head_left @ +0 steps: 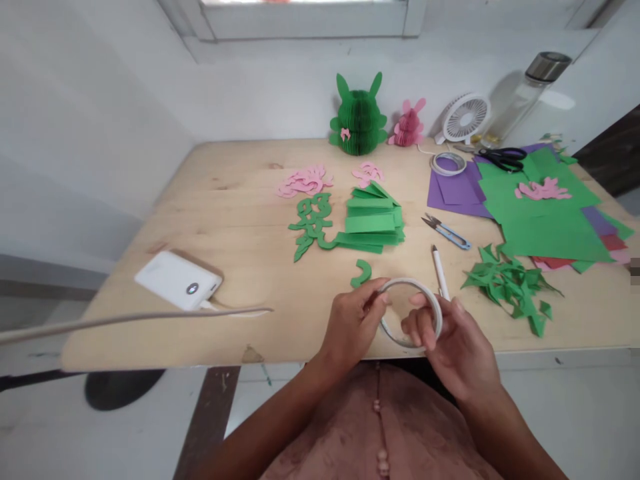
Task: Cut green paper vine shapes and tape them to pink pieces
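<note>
We hold 1 white tape roll at the table's near edge: our left hand pinches its left rim, our right hand's fingers curl through it. Beyond lie 1 curved green piece and 1 white pen; 2 paper figures stand farthest back.

Pinches the left side of a white tape roll with the left hand and hooks the right hand around the opposite side, above a wooden table. Looks down on green scraps to the right, a white pen just beyond the right hand, a curved green piece just beyond the left, and green strips farther back.
</note>
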A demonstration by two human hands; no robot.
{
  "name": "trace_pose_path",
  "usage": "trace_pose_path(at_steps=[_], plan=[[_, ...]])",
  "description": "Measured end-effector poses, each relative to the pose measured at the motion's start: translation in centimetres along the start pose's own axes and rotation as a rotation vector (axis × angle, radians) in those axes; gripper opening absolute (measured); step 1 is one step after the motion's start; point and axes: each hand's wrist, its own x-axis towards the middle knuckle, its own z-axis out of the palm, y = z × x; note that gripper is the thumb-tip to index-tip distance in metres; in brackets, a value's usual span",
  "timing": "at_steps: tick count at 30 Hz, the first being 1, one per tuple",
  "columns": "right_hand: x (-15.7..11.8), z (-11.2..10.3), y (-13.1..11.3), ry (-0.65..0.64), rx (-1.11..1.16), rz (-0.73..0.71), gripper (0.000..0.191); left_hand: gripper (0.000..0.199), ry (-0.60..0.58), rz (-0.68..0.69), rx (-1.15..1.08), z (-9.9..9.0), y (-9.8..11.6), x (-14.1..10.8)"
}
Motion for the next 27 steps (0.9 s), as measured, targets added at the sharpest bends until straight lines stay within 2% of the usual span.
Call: trace_pose_path(at_steps=[3, 6, 9, 12, 16, 19, 23, 27], plan=[[0.1, -0.1, -0.2, -0.011, -0.044, 0.003, 0.051, 0.034, -0.081, -0.178, -0.207, 0.8, 0.0, -0.4], [0.1, 0.0, -0.2, -0.024, -0.086, 0.030, 0.051, 0.037, -0.128, -0.316, -0.353, 1.6, -0.1, -0.8], [-0.1, 0.1, -0.1, -0.064, -0.031, 0.036, 0.042, 0.038, -0.162, -0.393, -0.460, 2.0, -0.2, -0.9], [-0.2, 0.2, 0.0, -0.096, 0.029, 0.056, 0.039, 0.037, -0.137, -0.441, -0.505, 2.1, -0.2, -0.8], [-0.2, 0.3, 0.1, -0.061, -0.018, 0.076, 0.051, 0.035, -0.078, -0.460, -0.503, 2.2, -0.1, -0.7], [-0.1, 0.4, 0.1, -0.020, -0.081, 0.083, 0.059, 0.034, -0.079, -0.449, -0.517, 2.4, -0.2, -0.7], [0.0, 0.4, -0.1, -0.021, -0.092, 0.081, 0.045, 0.032, -0.097, -0.386, -0.498, 2.5, -0.6, -0.6], [-0.1, 0.2, -0.1, 0.020, -0.154, 0.061, 0.036, 0.030, -0.045, -0.263, -0.429, 2.1, -0.6, -0.1]])
